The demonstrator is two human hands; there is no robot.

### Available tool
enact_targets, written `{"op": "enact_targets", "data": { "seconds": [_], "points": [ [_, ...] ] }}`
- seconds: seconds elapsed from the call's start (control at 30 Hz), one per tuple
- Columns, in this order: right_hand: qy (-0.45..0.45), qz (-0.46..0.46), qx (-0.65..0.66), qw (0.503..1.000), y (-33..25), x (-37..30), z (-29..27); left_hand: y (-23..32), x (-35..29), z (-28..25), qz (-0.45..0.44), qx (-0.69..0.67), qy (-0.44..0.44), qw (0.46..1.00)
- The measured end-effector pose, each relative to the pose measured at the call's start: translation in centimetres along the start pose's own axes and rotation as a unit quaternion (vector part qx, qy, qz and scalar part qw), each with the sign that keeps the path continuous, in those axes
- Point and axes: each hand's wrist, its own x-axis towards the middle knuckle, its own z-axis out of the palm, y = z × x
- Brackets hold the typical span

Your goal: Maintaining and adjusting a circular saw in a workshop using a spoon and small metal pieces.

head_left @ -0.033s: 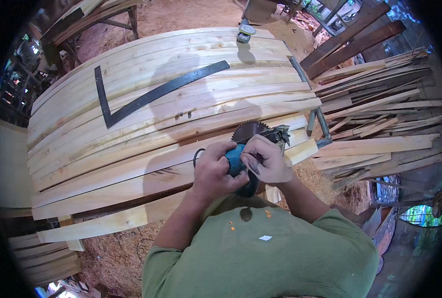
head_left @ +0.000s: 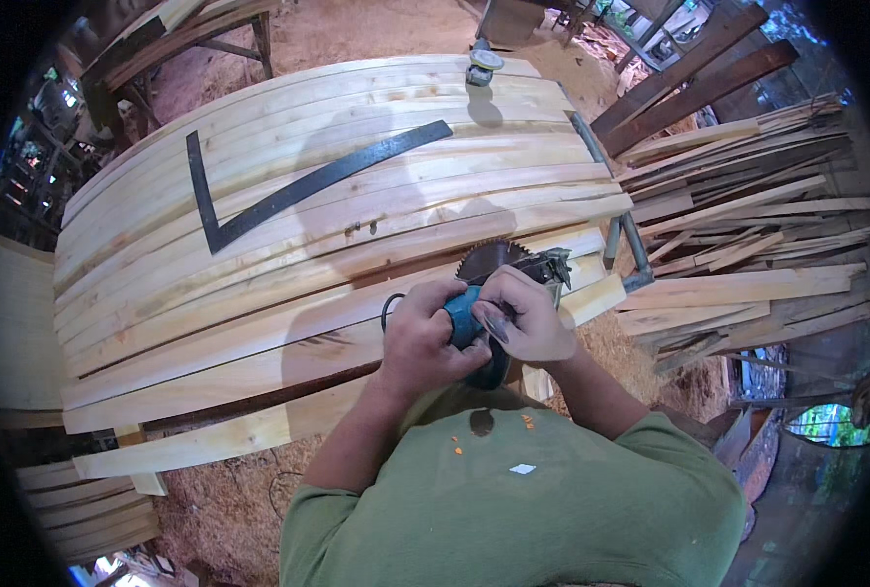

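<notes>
The fingers of the left hand (head_left: 427, 338) are curled around the teal body of one circular saw (head_left: 461, 315); those of the right hand (head_left: 523, 313) are bent tightly against it, and whether anything is pinched there cannot be told. The saw, its one toothed blade (head_left: 491, 260) exposed, is held before a green shirt (head_left: 552, 489), at the near side of side-by-side pale boards (head_left: 210, 338). Beyond, one dark L-shaped square (head_left: 332, 176) and one small grinder (head_left: 483, 68) are seen lying on them. Two dark beams (head_left: 713, 93) are seen at far right.

1. At centre, the left grip (head_left: 423, 333) is holding a circular saw (head_left: 465, 313).
2. The right grip (head_left: 525, 315) is curling over it.
3. At upper left, a black L-square (head_left: 356, 162) is lying on boards (head_left: 200, 305).
</notes>
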Motion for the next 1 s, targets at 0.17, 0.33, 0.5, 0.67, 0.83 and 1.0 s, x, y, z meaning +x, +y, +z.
{"op": "enact_targets", "data": {
  "seconds": [0.17,0.33,0.5,0.67,0.83,1.0],
  "points": [
    [-0.013,-0.010,-0.035,0.999,-0.8,0.0,-0.9,-0.2,0.2,0.1,0.005,-0.022,-0.003,1.000],
    [-0.048,-0.048,-0.110,0.992,-1.7,0.3,-3.0,0.0,0.6,0.6,0.018,-0.016,-0.007,1.000],
    [-0.091,-0.068,-0.197,0.974,-1.4,0.2,-2.8,-0.6,0.7,1.1,0.019,-0.024,-0.013,0.999],
    [-0.099,-0.058,-0.184,0.976,-0.2,-0.6,-1.6,-0.7,0.5,1.1,0.023,-0.013,-0.011,1.000],
    [-0.122,-0.088,-0.207,0.967,0.0,-0.5,-1.9,-1.1,-0.2,1.1,-0.014,-0.024,-0.015,1.000],
    [-0.106,-0.121,-0.214,0.964,0.2,-0.5,-1.9,-1.7,-0.1,1.1,0.026,-0.007,-0.029,0.999]
  ]
}}
